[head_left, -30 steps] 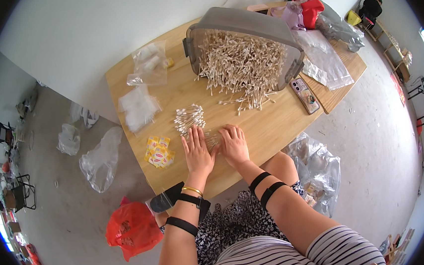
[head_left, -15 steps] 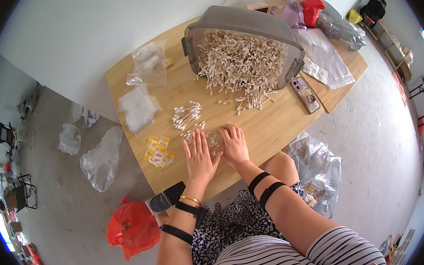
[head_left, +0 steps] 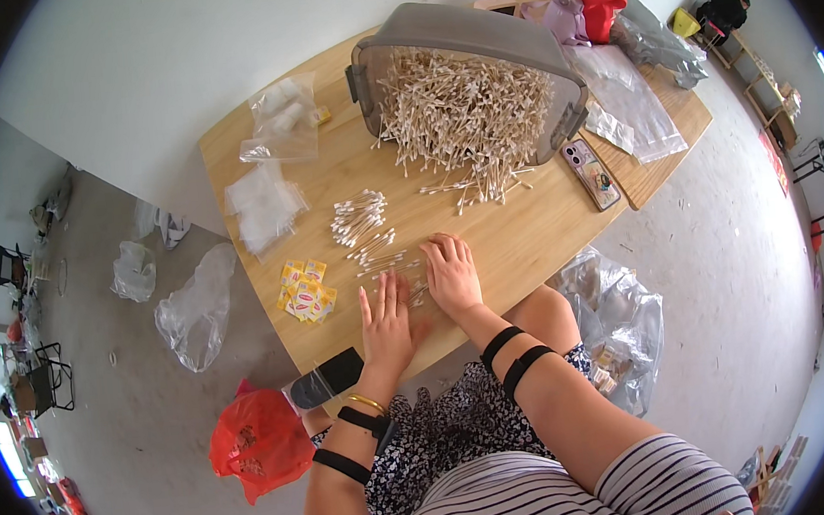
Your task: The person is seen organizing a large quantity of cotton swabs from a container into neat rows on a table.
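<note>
Both hands lie flat on the table (head_left: pixel 527 239), the left hand (head_left: pixel 386 320) and right hand (head_left: pixel 452 274) with fingers spread, gripping nothing, over a small row of cotton swabs (head_left: pixel 388 259). Behind, a tipped grey bin (head_left: pixel 475 69) spills a swab heap (head_left: pixel 464 113).

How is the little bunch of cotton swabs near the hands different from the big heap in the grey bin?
The small bunch of swabs lies on the bare wooden table, roughly lined up side by side; the big heap fills the tipped grey bin and spills from its mouth in a tangle. The bunch holds far fewer swabs than the heap. Both look like the same pale, white-tipped sticks.
</note>
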`<action>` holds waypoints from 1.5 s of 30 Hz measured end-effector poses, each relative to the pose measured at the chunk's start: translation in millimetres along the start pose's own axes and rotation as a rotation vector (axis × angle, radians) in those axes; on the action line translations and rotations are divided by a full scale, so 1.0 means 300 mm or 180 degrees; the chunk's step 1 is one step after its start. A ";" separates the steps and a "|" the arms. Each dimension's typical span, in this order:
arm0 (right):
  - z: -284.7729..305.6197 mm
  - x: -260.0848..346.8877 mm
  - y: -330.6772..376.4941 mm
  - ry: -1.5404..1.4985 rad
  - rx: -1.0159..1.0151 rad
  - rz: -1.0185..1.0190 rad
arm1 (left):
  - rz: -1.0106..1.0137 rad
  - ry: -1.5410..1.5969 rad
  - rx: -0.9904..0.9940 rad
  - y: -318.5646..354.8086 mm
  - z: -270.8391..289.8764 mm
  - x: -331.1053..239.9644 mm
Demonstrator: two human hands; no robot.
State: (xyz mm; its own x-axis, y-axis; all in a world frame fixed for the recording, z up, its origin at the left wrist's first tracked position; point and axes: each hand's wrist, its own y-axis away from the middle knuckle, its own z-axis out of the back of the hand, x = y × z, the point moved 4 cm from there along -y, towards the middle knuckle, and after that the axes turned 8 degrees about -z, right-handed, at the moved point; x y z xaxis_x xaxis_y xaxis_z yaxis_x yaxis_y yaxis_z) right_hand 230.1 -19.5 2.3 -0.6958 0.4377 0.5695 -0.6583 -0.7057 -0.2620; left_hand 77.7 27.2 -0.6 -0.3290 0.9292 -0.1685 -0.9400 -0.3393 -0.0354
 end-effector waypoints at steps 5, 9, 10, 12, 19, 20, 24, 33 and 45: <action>0.003 0.005 0.003 0.0030 0.0151 -0.0051 | 0.0059 -0.0345 -0.0013 -0.043 0.026 0.024; -0.008 -0.006 0.007 0.0098 0.0189 -0.0088 | 0.0093 -0.0127 -0.0155 -0.044 0.036 0.020; -0.011 -0.007 0.007 0.0100 0.0156 -0.0049 | 0.0045 -0.0052 -0.0339 -0.036 0.043 0.016; -0.014 -0.013 0.007 0.0102 0.0121 -0.0023 | 0.0051 -0.0003 -0.0392 -0.017 0.051 0.010; -0.005 -0.012 0.006 0.0029 0.0031 0.0030 | 0.0503 0.0744 -0.1168 -0.012 0.097 0.125; -0.002 -0.010 0.006 0.0034 0.0031 0.0038 | 0.0497 0.0744 -0.1161 -0.025 0.104 0.145; -0.002 -0.003 0.000 -0.0001 0.0018 0.0040 | 0.0273 0.0949 -0.1069 -0.069 0.132 0.186; 0.000 -0.002 0.003 0.0020 -0.0011 0.0062 | -0.0297 0.0541 -0.0530 -0.091 0.137 0.175; -0.005 -0.008 0.002 0.0030 -0.0068 0.0069 | -0.0546 0.0557 -0.0403 -0.120 0.126 0.118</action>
State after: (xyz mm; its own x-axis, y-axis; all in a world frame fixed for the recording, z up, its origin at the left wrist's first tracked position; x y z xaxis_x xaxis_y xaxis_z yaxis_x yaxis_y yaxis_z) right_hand 230.9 -20.1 -0.4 -0.7127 0.4277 0.5560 -0.6489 -0.7031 -0.2909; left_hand 96.6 77.8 31.9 -0.1349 0.9389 -0.3167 -0.9583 -0.2049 -0.1991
